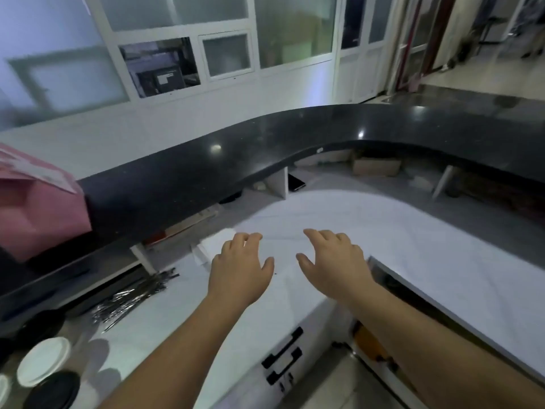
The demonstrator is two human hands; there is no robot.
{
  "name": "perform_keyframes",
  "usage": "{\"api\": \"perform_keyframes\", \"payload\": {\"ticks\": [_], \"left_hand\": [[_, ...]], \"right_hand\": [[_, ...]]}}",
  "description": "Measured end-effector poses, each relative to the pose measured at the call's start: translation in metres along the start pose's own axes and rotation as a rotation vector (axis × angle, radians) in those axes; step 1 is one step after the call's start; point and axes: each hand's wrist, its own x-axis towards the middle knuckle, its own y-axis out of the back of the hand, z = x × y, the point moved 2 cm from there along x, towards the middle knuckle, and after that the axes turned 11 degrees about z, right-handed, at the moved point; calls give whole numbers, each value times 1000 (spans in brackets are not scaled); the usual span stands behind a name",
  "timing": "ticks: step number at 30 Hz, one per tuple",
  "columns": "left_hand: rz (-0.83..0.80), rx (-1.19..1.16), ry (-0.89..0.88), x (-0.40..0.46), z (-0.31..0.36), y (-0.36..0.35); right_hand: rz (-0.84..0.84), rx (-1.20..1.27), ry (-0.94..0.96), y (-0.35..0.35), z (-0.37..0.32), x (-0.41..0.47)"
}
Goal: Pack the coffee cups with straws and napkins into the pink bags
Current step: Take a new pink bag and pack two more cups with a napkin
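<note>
A pink bag (38, 214) stands at the far left on the raised dark ledge, its top folded over. Wrapped straws (132, 296) lie in a loose heap on the white desk (383, 231), with white napkins (213, 246) stacked beyond them. Lidded coffee cups (44, 361), some white-topped and some black, cluster at the lower left corner.

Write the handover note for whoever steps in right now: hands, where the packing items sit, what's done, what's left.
Left hand and right hand: both empty, fingers spread, over the white counter.
Napkins: stacked just beyond the left hand.
Straws: wrapped, piled at left.
Lidded cups: bottom-left corner, white and black lids.
Pink bag: on the black ledge, far left.
Done: nothing visibly packed.
Left: all of it.
</note>
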Motion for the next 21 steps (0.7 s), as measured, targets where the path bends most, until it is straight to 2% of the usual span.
{"api": "perform_keyframes", "payload": {"ticks": [5, 10, 21], "left_hand": [[-66, -5, -120, -38, 132, -27], [-124, -116, -278, -80, 267, -53], [-282, -246, -664, -123, 529, -106]], "right_hand": [[13, -17, -141, 59, 123, -65], [52, -74, -323, 118, 237, -133], [236, -160, -785, 215, 437, -255]]}}
